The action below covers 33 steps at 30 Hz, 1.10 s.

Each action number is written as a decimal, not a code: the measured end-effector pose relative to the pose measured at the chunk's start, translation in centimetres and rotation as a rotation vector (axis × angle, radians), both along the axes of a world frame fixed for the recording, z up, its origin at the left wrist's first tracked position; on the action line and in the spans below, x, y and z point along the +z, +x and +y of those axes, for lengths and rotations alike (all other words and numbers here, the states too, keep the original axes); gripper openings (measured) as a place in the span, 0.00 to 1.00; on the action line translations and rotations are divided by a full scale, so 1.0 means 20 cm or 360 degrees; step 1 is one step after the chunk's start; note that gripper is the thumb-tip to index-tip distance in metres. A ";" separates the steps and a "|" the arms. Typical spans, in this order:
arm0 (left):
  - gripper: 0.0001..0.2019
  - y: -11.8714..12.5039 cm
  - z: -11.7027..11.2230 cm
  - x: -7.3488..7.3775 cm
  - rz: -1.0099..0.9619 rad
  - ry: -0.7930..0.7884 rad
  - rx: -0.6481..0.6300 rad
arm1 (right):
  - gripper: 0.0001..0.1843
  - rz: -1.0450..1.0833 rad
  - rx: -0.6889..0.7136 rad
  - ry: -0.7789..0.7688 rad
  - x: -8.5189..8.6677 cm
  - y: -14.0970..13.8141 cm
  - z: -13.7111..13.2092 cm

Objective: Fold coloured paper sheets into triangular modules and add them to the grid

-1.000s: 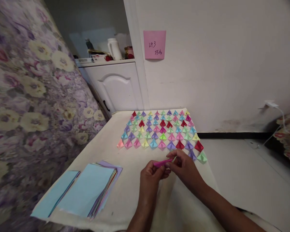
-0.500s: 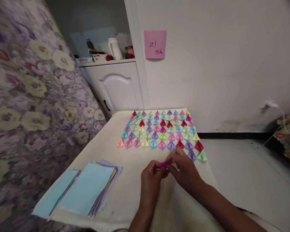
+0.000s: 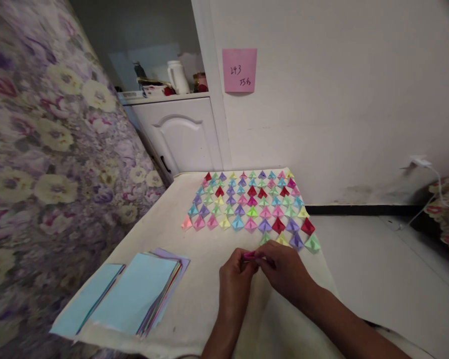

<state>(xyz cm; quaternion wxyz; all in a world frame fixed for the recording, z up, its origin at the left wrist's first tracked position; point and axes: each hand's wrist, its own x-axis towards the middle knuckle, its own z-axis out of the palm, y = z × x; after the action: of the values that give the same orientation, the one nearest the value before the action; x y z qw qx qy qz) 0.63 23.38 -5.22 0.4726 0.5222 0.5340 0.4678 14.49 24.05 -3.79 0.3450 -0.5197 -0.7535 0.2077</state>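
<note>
Slip of pink paper (image 3: 249,256), up in the grip of both sets of fingertips, just short of the rows of folded pieces (image 3: 251,224). Left hand (image 3: 235,271) pinched narrow on one end; right hand (image 3: 284,262) likewise drawn in tight at the other, fingertips nearly touching across the slip. Compared with half a second ago, less pink on show and right hand a little lower: either a tighter fold or simply more cover from the fingers, impossible to tell which. Newly bare to view behind the right knuckles: a yellow piece (image 3: 282,239) and a pale green piece (image 3: 265,238), part of the short front row. Likely meaning: close finger work on a single piece, with creases too small to make out.

Open room on the bench (image 3: 198,289) mainly to the left, between left hand and the large paper stack (image 3: 138,289), with more beyond, up to the rows. Tighter on the right: finished-looking pieces close by, then the bench's edge and a drop to the floor (image 3: 366,254). Smaller stack (image 3: 90,296) close along the left edge, well apart from both hands.
</note>
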 end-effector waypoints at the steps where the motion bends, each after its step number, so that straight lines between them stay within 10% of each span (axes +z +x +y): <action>1: 0.04 0.00 0.00 0.00 -0.0016 0.0003 0.0000 | 0.07 -0.0003 0.0008 -0.0013 0.00 0.00 0.00; 33: 0.06 -0.01 0.02 0.01 -0.0695 -0.0116 -0.0018 | 0.08 0.0203 0.0245 0.0022 0.04 0.00 -0.02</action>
<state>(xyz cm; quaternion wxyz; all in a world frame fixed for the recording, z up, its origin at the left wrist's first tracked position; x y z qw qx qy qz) 0.47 23.70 -4.96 0.5983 0.3939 0.4326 0.5475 14.49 23.63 -2.94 0.3787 -0.4438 -0.7691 0.2610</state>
